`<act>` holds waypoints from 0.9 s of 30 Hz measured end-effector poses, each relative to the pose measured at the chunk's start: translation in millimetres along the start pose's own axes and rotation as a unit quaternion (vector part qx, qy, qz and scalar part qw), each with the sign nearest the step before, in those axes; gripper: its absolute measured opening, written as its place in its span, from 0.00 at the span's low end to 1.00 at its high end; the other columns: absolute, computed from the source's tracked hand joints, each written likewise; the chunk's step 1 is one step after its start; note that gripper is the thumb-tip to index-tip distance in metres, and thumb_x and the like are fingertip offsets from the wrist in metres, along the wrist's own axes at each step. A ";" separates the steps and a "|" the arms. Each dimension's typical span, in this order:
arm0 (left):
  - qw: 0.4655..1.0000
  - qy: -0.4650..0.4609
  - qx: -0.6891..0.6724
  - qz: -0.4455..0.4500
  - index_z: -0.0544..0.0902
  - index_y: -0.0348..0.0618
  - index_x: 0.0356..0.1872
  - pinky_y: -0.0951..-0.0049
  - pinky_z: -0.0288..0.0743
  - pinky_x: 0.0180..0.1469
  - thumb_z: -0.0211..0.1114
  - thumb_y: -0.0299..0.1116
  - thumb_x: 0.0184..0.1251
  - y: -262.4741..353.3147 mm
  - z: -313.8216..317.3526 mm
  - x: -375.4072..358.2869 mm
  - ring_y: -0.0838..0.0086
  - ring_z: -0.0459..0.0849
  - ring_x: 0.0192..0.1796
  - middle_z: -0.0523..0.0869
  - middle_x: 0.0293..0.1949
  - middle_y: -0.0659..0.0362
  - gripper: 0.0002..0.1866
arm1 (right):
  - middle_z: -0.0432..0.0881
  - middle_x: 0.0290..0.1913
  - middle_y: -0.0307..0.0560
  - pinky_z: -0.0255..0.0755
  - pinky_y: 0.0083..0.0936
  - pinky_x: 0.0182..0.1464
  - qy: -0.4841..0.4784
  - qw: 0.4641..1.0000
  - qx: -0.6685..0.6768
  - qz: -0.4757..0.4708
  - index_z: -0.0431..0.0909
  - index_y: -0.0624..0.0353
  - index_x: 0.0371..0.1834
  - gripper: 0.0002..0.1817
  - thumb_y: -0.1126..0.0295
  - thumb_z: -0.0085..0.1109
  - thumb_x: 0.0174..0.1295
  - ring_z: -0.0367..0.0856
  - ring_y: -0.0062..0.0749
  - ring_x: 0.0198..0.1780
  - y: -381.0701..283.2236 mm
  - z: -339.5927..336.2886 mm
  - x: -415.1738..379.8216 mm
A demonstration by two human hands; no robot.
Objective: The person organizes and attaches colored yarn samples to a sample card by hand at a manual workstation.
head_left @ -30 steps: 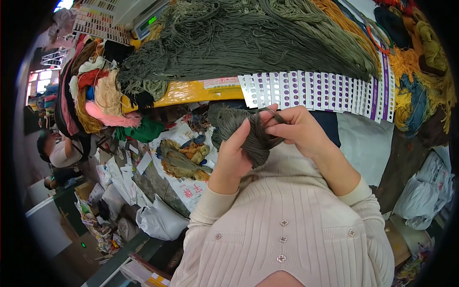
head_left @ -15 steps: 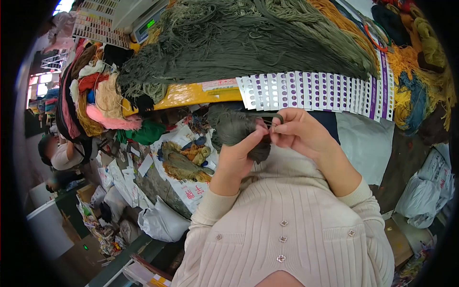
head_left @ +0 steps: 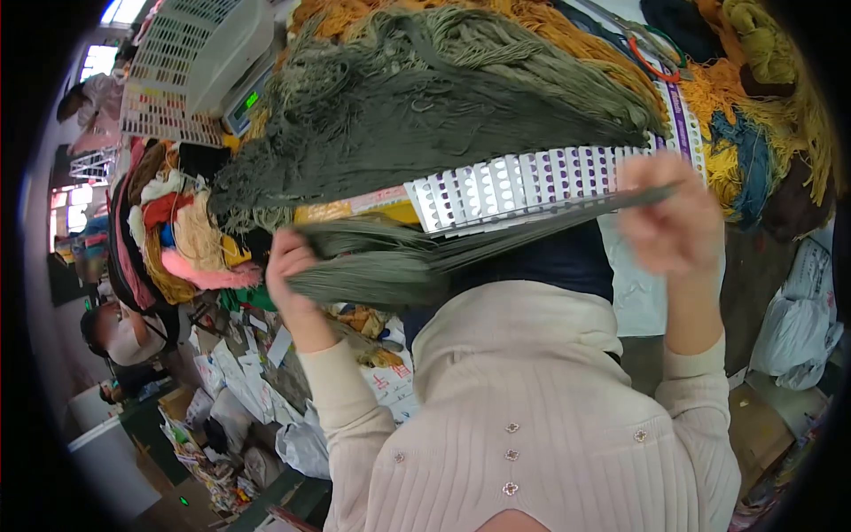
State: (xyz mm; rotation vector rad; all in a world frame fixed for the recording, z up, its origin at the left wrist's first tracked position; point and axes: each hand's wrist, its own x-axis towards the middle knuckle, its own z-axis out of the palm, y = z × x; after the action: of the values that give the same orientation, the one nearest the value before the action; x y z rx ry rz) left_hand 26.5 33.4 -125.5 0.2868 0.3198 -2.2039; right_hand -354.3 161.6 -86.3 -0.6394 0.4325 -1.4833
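Note:
A hank of dark grey-green yarn (head_left: 372,270) is stretched between my two hands, in front of my waist. My left hand (head_left: 291,266) is closed round its looped left end. At the other side my right hand (head_left: 669,213), blurred by motion, has the narrow end of the strands between its fingers. Behind the hank lies a large pile of dark green yarn (head_left: 425,124), and a row of white cards with punched holes (head_left: 514,186) shows along the pile's near edge.
Scissors with orange handles (head_left: 654,60) lie at the back right beside orange yarn (head_left: 709,97). A scale (head_left: 239,111) stands back left near coloured yarn bundles (head_left: 199,244). Further left are a seated person (head_left: 124,337) and another person (head_left: 89,102). White plastic bags (head_left: 793,328) sit at the right.
My hands have moved far apart, left and right, from close together at the middle. The bunched yarn is now drawn out lengthwise between them. The view has shifted slightly.

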 end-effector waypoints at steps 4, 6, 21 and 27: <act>0.949 0.093 -0.205 0.221 0.67 0.44 0.25 0.80 0.65 0.33 0.42 0.18 0.47 160.5 -69.8 -83.1 0.77 0.70 0.27 0.70 0.22 0.64 0.08 | 0.60 0.26 0.40 0.64 0.31 0.51 0.151 0.963 0.182 -0.133 0.55 0.63 0.37 0.08 0.80 0.40 0.55 0.61 0.24 0.22 -96.8 -57.4 -42.0; 0.906 0.166 -0.145 0.362 0.67 0.41 0.28 0.81 0.65 0.31 0.43 0.20 0.49 185.1 -64.2 -115.5 0.79 0.69 0.25 0.69 0.21 0.64 0.07 | 0.61 0.28 0.44 0.59 0.34 0.53 0.188 0.944 0.105 -0.251 0.59 0.67 0.37 0.09 0.79 0.41 0.52 0.63 0.27 0.24 -175.1 -119.1 -79.9; 0.924 0.041 0.313 -0.217 0.71 0.33 0.37 0.90 0.57 0.14 0.47 0.27 0.60 -181.1 40.5 185.0 0.90 0.63 0.13 0.78 0.30 0.55 0.08 | 0.75 0.23 0.34 0.62 0.12 0.31 0.360 0.812 -0.457 -0.050 0.75 0.61 0.21 0.01 0.75 0.55 0.45 0.68 0.14 0.26 -84.6 -176.8 -17.8; 0.712 0.066 0.643 -0.274 0.71 0.32 0.42 0.84 0.67 0.24 0.53 0.25 0.55 -331.5 4.4 216.3 0.78 0.77 0.28 0.77 0.34 0.53 0.13 | 0.73 0.23 0.42 0.63 0.16 0.27 0.423 0.685 -0.569 -0.166 0.74 0.65 0.22 0.04 0.76 0.56 0.44 0.71 0.22 0.25 -40.6 -193.3 -39.4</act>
State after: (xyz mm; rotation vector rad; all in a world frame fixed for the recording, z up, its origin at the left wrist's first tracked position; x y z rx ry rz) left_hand -367.1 68.7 -147.2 1.2194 -1.3254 -2.6149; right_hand -510.0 177.1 -213.1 -0.9685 2.1859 -1.6879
